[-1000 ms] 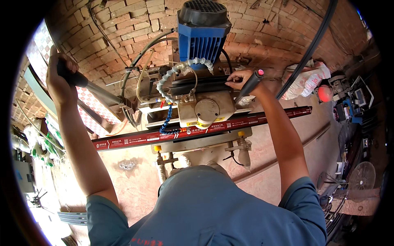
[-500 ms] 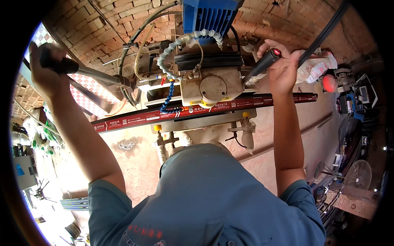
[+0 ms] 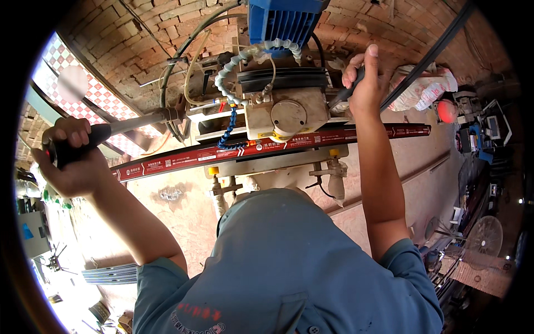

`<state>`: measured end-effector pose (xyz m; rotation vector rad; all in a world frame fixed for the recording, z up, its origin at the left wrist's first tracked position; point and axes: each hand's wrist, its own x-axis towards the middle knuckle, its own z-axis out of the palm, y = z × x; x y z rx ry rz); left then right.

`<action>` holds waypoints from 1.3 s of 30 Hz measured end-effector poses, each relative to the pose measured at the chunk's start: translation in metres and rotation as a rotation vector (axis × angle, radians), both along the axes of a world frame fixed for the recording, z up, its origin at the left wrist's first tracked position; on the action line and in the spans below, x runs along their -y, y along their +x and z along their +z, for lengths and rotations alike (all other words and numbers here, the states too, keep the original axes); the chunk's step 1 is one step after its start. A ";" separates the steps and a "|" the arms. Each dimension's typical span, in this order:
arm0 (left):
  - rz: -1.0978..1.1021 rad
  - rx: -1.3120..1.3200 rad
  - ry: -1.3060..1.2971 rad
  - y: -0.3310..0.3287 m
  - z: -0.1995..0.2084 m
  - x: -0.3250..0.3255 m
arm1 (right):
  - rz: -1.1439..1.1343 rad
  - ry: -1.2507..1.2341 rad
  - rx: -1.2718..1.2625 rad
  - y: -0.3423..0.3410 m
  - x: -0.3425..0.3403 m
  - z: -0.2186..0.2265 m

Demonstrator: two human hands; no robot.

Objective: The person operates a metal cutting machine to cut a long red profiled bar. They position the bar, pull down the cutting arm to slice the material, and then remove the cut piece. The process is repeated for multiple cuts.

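The machine head (image 3: pixel 292 117) is dusty beige with a yellow edge. Beyond the machine head, the motor (image 3: pixel 283 25) is blue and the brick wall (image 3: pixel 139 47) orange-brown. On its left, one segmented hose (image 3: pixel 221 75) is whitish grey, another segmented hose (image 3: pixel 230 125) bright blue. Along its near side, the long bar (image 3: pixel 192 157) is red with white print. The lever handles (image 3: pixel 99 135) either side of it are black. Farther left of it, a panel (image 3: pixel 114 107) is chequered red and white.
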<state>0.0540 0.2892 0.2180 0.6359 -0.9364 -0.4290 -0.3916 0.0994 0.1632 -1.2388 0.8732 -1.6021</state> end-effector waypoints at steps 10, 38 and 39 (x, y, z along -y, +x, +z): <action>-0.091 0.015 -0.011 -0.003 0.001 -0.006 | -0.030 -0.041 0.014 0.002 0.002 -0.005; -0.040 0.046 0.014 0.008 0.003 0.005 | -0.045 -0.009 0.018 0.003 0.002 -0.005; -0.044 0.047 0.014 0.008 0.002 0.004 | -0.041 -0.005 0.021 0.004 0.001 -0.005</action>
